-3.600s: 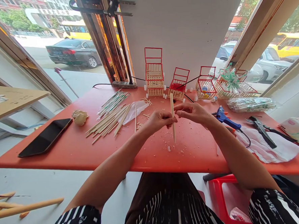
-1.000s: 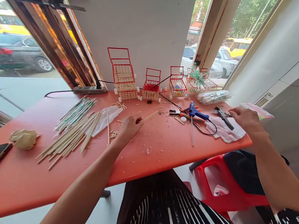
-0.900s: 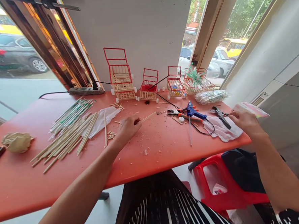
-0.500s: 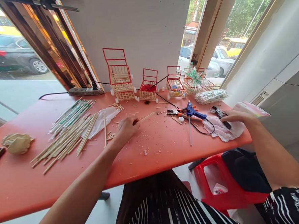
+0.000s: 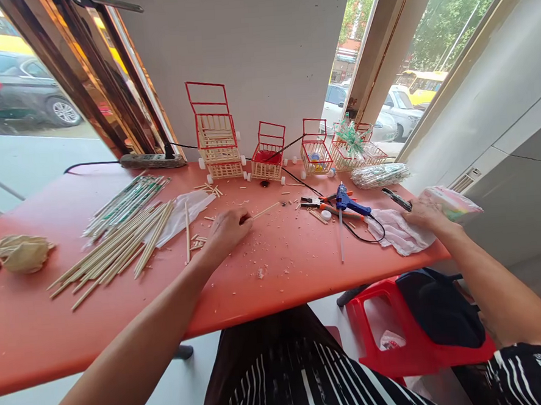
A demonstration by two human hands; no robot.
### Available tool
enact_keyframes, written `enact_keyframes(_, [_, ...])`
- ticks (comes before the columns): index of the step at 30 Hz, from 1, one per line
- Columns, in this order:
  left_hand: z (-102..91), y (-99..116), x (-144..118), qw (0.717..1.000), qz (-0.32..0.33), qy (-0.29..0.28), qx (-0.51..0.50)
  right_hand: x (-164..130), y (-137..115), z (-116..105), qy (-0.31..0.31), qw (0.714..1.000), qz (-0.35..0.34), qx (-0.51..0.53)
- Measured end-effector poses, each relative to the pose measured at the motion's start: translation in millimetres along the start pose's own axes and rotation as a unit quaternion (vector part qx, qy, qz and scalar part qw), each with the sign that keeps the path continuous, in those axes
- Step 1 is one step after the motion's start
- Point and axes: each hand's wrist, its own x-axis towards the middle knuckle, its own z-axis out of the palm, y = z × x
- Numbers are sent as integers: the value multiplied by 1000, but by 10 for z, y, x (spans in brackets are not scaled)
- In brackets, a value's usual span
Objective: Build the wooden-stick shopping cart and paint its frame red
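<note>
My left hand is closed on a thin wooden stick, which points out to the right over the table. Loose sticks lie to its left, with short cut pieces beside the wrist. At the table's right side my right hand is closed on a slim black-and-silver tool; my fingers cover one end, and its exact kind does not show. Below that tool spreads a crumpled white sheet. A clear packet with coloured contents is just beyond the hand.
Several small red-edged stick carts stand along the wall. A blue glue gun, its cord and orange-handled pliers lie right of centre. Wrapped sticks and a crumpled brown ball are at left. A red stool stands below.
My right hand has closed further round the black-and-silver tool, which has turned and lifted off the white sheet. My left hand keeps its hold on the stick. The view has shifted slightly.
</note>
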Motion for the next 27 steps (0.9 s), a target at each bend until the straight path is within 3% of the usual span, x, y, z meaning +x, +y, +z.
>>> enact_keyframes(3, [-7,-6,11,1000,3,-7,7,-117,-9,-79,24,1000,12,2])
enact_keyframes(8, [8,-38,41,1000,6,0,18,-219,-98,-377,138,989,27,51])
enact_keyframes(10, [25,-53,53,1000,6,9,26,-232,-218,-534,218,959,18,178])
enact_keyframes(13, [44,-70,61,999,19,17,21,-251,-589,-768,288,870,-49,396])
enact_keyframes(15, [44,-74,59,999,24,24,17,-270,-970,-894,242,789,-48,562])
enact_keyframes(17, [27,-70,51,999,25,28,13,-301,-1417,-970,158,712,-48,682])
enact_keyframes(20, [-30,-48,40,1000,9,21,16,-383,-2085,-977,36,628,-74,774])
enact_keyframes(24, [-123,-4,42,999,0,39,-22,-545,-2701,-847,-110,586,-126,793])
enact_keyframes(27, [-162,19,57,991,-19,47,-122,-661,-2865,-722,-209,582,-160,769])
